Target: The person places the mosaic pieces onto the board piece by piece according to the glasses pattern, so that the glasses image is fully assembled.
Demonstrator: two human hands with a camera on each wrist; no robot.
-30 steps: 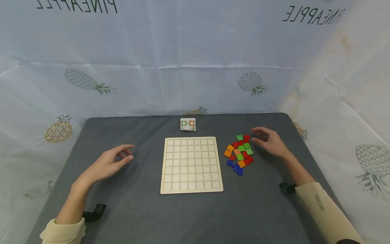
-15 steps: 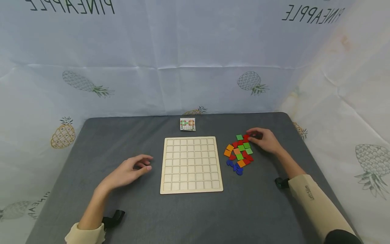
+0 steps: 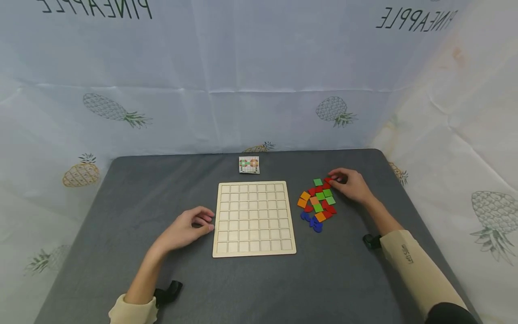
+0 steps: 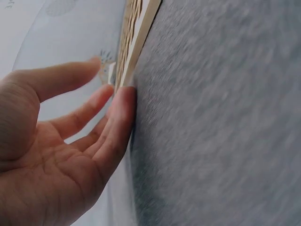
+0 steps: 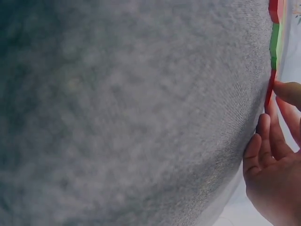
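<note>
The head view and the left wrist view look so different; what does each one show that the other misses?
Only the head view shows the whole wooden grid board, the heap of coloured tiles, the small pattern card and the right hand touching a red tile at the heap's far end. Only the left wrist view shows the left hand's palm side, with its fingertips right at the board's edge; whether they touch it I cannot tell. Both show the left hand, the board and the grey table.
</note>
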